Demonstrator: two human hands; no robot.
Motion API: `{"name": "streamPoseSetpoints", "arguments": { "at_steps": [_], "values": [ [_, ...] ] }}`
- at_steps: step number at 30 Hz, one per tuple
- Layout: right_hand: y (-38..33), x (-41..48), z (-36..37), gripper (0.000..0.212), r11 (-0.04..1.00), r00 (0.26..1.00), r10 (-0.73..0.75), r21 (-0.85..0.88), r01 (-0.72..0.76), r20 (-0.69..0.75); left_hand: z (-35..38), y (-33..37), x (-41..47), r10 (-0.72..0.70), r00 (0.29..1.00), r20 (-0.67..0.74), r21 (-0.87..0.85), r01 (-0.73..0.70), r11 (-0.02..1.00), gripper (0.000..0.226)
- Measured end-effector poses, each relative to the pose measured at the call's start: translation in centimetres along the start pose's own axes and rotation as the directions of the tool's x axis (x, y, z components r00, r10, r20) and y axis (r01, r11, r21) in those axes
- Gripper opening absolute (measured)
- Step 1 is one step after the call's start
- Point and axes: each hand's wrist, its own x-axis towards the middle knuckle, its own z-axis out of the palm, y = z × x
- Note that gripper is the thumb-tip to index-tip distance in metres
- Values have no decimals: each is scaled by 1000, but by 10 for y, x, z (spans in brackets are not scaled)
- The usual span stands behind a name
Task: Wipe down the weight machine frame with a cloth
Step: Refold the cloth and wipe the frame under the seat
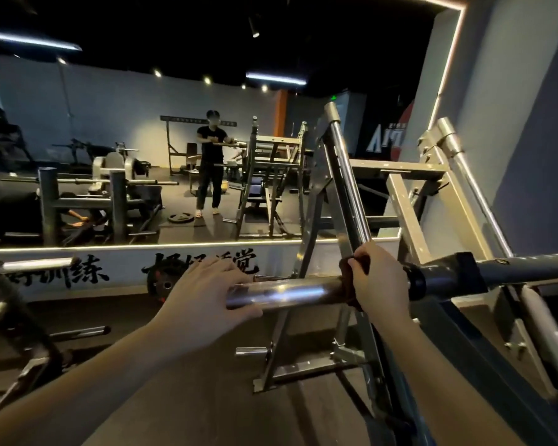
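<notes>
Nearest me, both forearms reached forward to the chrome weight sleeve point(287, 292) that stuck out sideways from the machine.

The right hand point(379, 281) was curled over the sleeve, fingers wrapped down the far side, and it gripped a dark reddish cloth point(348, 268) bunched between palm and metal. Only an edge of the cloth showed, above and below the hand on its left side. Just to the right of that hand sat the black collar point(416, 283) where the sleeve met the frame.

The left hand point(207, 291) lay at the sleeve's free end, fingers nearly straight and spread, thumb under the tip. It seemed to steady the sleeve rather than clamp it; it held nothing else.

Step in hand, as I judged it: wiping the sleeve, with the cloth near the collar end. The bare chrome between the two hands looked like the next stretch. That would call for drawing the right hand leftward along the sleeve with the cloth kept wrapped, the left hand giving way at the tip.

Beyond the right hand, the slanted guide rods point(348, 188) and pale frame uprights point(409, 220) rose up, apparently still to do.

Farther off, a mirror wall showed a standing person point(210, 162) among other machines.
</notes>
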Motion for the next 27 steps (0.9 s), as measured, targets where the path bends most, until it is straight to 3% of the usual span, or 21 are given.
{"name": "streamPoseSetpoints", "arguments": {
  "at_steps": [1,2,3,5,6,9,12,15,17,19,23,25,27],
  "values": [
    [-7,-1,3,23,998,984,-30,62,19,178,2,-7,2,8,1000,0,-20,-8,1000,53],
    [-14,-4,10,17,993,966,-74,105,49,248,4,-14,3,10,1000,1,-46,-10,999,54],
    [-28,-15,18,9,998,985,-41,64,30,169,5,-20,3,13,1000,2,-80,-13,997,54],
    [-47,-31,43,4,993,982,-57,-113,36,-182,6,-29,6,27,1000,-2,-149,-27,988,54],
    [-67,-37,56,7,988,971,-74,-152,40,-227,6,-33,8,34,999,-4,-176,-34,984,54],
    [-100,-49,90,15,961,970,-219,-193,195,-107,10,-41,13,50,999,3,-219,-48,974,52],
    [-93,-42,84,19,939,955,-273,-248,238,-116,16,-51,17,57,998,14,-275,-51,960,56],
    [-58,-24,45,17,947,975,-66,-322,-7,-214,18,-58,18,61,998,11,-325,-54,944,65],
    [-38,-16,24,19,941,931,52,-294,-166,-361,18,-61,16,49,998,29,-367,-35,930,66],
    [-48,-20,36,21,941,901,67,-272,-200,-429,17,-66,13,42,998,44,-425,-19,905,68],
    [-117,-47,107,23,952,968,-115,-302,43,-225,9,-77,7,43,995,88,-452,1,892,63],
    [-136,-58,125,27,928,964,-228,-331,172,-138,6,-81,7,53,995,85,-443,-10,897,57],
    [-127,-55,115,25,927,970,-204,-347,146,-136,5,-83,7,59,994,91,-443,-12,896,59]
  ]
}}
